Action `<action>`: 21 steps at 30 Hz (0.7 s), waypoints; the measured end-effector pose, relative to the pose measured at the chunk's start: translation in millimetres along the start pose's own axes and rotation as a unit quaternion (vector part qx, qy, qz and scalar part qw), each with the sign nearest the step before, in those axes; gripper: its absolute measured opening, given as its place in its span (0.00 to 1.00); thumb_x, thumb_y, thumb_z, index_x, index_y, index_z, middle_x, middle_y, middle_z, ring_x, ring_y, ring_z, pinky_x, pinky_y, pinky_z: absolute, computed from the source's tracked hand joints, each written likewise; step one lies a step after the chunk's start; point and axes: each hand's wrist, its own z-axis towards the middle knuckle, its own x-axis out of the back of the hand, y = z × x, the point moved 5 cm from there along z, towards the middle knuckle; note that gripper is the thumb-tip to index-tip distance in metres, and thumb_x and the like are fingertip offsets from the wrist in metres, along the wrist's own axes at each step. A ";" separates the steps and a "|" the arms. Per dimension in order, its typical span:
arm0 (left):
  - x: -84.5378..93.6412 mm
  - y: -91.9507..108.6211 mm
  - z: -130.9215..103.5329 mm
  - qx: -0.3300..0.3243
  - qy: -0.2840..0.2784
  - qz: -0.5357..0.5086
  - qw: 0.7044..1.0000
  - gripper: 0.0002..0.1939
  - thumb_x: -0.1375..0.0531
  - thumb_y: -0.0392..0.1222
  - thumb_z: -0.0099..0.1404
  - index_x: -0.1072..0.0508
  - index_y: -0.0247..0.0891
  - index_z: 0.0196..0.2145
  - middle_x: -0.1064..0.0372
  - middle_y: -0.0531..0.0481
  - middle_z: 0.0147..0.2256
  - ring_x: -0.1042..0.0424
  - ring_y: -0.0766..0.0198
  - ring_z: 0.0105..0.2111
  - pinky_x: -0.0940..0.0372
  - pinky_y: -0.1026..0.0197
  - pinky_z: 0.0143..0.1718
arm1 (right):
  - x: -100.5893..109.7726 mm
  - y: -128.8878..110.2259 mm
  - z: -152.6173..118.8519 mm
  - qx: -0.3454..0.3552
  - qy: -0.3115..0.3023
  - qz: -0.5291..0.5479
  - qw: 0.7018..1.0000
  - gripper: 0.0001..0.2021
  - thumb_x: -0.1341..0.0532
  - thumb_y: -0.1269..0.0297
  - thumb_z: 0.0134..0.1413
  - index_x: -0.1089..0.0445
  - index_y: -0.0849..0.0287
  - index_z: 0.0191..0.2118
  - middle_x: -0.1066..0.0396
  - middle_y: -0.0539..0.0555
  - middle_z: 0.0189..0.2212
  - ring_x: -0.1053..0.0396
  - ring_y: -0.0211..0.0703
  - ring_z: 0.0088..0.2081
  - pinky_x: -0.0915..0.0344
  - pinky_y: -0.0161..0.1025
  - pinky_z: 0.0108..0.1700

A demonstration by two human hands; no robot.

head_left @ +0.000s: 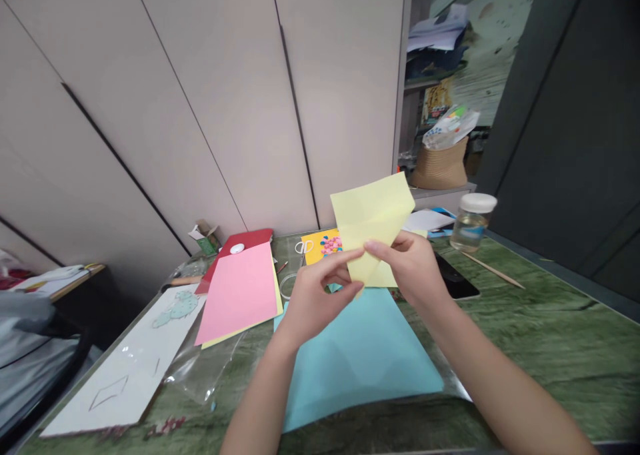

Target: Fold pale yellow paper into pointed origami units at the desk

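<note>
A pale yellow sheet of paper [373, 208] is held up above the table, its lower part appearing folded or bent. My right hand [417, 268] grips it on the right, thumb pressed on the near face and fingers behind. At its lower left, my left hand [317, 298] has the index finger laid along the paper and the thumb by the bottom edge; the other fingers curl partly out of sight. Below both hands lies a light blue sheet [363, 361]. More yellow paper shows just behind the held sheet, partly covered by my hands.
Pink paper [237, 291] lies left on a red folder [260, 236], beside a white board [125, 368] with drawn lines. White-handled scissors [303, 247] and small colourful pieces [331, 245] are behind. A lidded jar [470, 228], wooden stick [493, 270] and dark phone [457, 281] stand or lie right.
</note>
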 end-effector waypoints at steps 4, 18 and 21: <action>-1.4 -0.2 -0.6 0.023 -0.015 0.031 0.999 0.19 0.37 0.34 0.56 0.25 0.43 0.46 0.29 0.52 0.29 0.32 0.69 0.26 0.29 0.62 0.32 | 1.5 0.9 1.1 0.004 0.007 0.006 1.000 0.11 0.31 0.60 0.41 0.23 0.58 0.33 0.22 0.55 0.36 0.25 0.52 0.40 0.28 0.45 0.41; -3.5 -0.6 0.3 0.070 -0.022 0.049 0.996 0.14 0.37 0.34 0.55 0.23 0.41 0.40 0.27 0.51 0.27 0.30 0.67 0.26 0.30 0.62 0.31 | 3.6 3.0 2.6 -0.006 0.020 0.027 0.999 0.11 0.30 0.61 0.41 0.23 0.58 0.34 0.22 0.55 0.37 0.25 0.51 0.41 0.30 0.44 0.42; -3.4 -1.3 0.7 0.069 -0.028 0.041 0.996 0.14 0.37 0.34 0.56 0.23 0.42 0.41 0.27 0.51 0.28 0.30 0.66 0.27 0.30 0.62 0.32 | 3.4 1.9 2.3 -0.005 0.022 0.025 0.999 0.11 0.30 0.60 0.41 0.23 0.58 0.33 0.21 0.55 0.36 0.25 0.51 0.39 0.29 0.44 0.41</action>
